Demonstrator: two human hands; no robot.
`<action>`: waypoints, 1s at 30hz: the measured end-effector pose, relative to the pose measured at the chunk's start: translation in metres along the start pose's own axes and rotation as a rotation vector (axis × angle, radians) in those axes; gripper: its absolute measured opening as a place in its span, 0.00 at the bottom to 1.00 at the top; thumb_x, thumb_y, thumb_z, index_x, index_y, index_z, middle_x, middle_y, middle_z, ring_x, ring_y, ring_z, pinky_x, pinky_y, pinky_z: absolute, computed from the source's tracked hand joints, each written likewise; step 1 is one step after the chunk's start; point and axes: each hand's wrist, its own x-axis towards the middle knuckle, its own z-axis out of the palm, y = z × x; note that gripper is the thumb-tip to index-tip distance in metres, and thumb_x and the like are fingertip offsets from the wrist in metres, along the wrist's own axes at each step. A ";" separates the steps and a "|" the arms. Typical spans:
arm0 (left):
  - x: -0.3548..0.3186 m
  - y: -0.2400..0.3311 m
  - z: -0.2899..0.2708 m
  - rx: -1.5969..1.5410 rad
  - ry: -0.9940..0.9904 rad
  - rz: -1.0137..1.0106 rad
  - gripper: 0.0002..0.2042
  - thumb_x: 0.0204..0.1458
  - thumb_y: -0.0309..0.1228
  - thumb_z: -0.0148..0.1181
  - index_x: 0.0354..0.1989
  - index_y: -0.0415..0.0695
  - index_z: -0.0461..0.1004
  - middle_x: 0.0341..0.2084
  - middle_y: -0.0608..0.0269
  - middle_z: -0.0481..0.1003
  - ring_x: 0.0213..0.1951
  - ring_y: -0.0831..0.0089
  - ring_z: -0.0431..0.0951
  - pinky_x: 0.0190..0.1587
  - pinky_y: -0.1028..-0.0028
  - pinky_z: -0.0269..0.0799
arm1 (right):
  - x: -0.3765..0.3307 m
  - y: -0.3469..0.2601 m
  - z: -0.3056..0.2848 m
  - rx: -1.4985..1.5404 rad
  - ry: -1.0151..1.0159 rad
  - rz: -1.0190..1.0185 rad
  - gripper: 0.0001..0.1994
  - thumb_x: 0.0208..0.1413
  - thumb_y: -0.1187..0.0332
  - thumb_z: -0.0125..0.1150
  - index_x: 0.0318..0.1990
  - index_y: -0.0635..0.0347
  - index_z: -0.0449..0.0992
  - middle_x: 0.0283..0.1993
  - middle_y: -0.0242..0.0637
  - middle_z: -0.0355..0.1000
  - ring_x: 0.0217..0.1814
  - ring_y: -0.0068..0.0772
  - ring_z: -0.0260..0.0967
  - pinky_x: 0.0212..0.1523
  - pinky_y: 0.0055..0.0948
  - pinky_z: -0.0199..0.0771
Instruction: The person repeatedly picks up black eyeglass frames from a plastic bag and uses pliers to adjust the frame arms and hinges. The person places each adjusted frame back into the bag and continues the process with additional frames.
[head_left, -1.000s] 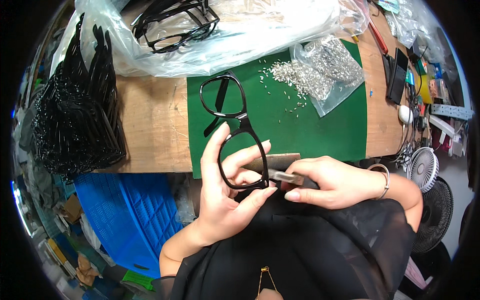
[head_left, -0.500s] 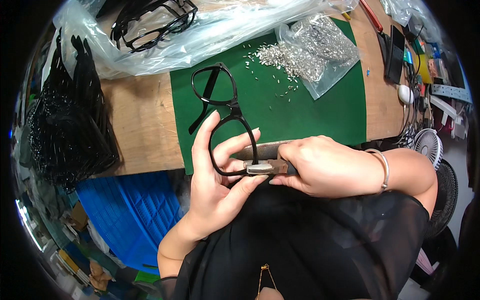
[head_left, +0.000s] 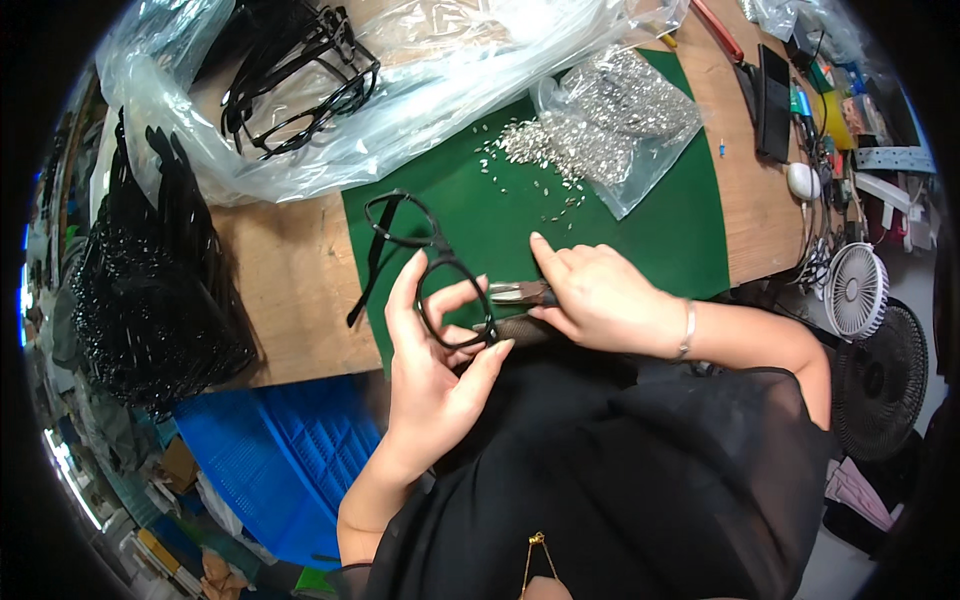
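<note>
My left hand (head_left: 430, 375) pinches the lower rim of a black eyeglass frame (head_left: 441, 246) between thumb and fingers, over the mat's near edge. The frame's other rim and a folded-out temple arm point away to the upper left. My right hand (head_left: 612, 300) is closed round a pair of pliers (head_left: 522, 292), its index finger stretched out. The pliers' metal jaws lie just right of the held rim; whether they touch it cannot be told. Beneath the jaws, a greyish rod-like piece (head_left: 515, 328) partly shows at the table edge.
On a green mat (head_left: 650, 250), small silvery pieces (head_left: 540, 148) spill from a clear bag (head_left: 635, 115). More black frames (head_left: 300, 95) lie on plastic at the back left, beside a bundle of glossy black parts (head_left: 150, 290). A blue basket (head_left: 290, 460) stands below; a phone (head_left: 772, 105) lies right.
The pliers have come off the rim's lower corner and shifted up with my right hand, whose index finger has straightened. The eyeglass frame has tilted in my left hand.
</note>
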 end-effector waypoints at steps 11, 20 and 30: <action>-0.033 -0.019 -0.023 -0.185 0.128 -0.012 0.34 0.47 0.14 0.52 0.60 0.42 0.40 0.45 0.46 0.64 0.30 0.77 0.73 0.37 0.79 0.72 | 0.002 -0.001 -0.009 0.126 0.069 0.071 0.22 0.44 0.68 0.58 0.47 0.71 0.64 0.30 0.44 0.66 0.34 0.44 0.65 0.36 0.37 0.64; -0.025 -0.022 -0.025 -0.739 -0.179 -0.130 0.33 0.47 0.33 0.61 0.56 0.47 0.44 0.45 0.47 0.63 0.41 0.65 0.72 0.46 0.66 0.70 | 0.025 0.015 0.017 0.142 0.305 0.198 0.09 0.39 0.74 0.58 0.30 0.61 0.65 0.27 0.41 0.63 0.32 0.44 0.64 0.33 0.38 0.62; -0.029 -0.018 -0.003 -0.253 -0.090 -0.244 0.07 0.58 0.29 0.43 0.36 0.37 0.62 0.32 0.58 0.71 0.29 0.78 0.73 0.34 0.81 0.67 | 0.028 0.008 0.023 -0.150 0.267 -0.004 0.09 0.38 0.73 0.58 0.29 0.58 0.65 0.27 0.36 0.61 0.31 0.37 0.62 0.30 0.33 0.59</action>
